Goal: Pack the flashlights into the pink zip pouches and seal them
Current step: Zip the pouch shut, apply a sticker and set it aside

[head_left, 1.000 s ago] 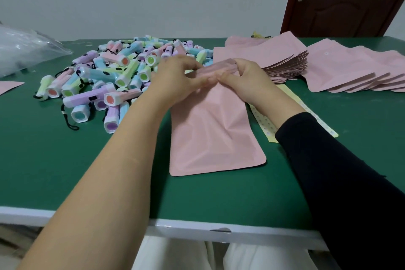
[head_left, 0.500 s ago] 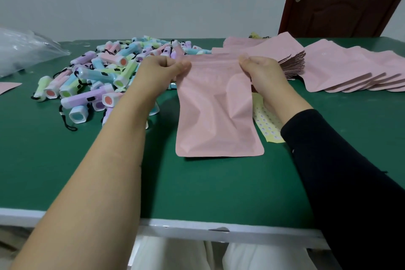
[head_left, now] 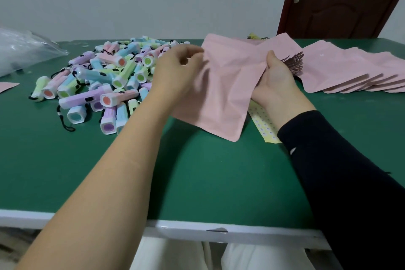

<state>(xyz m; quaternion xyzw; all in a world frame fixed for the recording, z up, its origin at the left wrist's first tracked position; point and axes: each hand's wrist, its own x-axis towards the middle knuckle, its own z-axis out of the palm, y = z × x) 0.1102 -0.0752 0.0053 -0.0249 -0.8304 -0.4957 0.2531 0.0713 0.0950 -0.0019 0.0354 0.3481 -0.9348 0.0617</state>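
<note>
Above the table [head_left: 65,171]: I am holding one pink pouch [head_left: 225,87] tilted, its lower corner pointing down close to the green top.
Right grip [head_left: 276,79]: I am pinching the pouch's right edge, my thumb pressing on its front.
Left grip [head_left: 178,71]: fingers are curling at the pouch's left edge; blur is hiding whether they are pinching it.
Flashlights [head_left: 105,81]: lying heaped just left of my left grip, outside the pouch.
Spare pouches [head_left: 350,72]: lying fanned out right of my right grip.
Sticker strip [head_left: 264,126]: lying beneath the pouch's right side.
</note>
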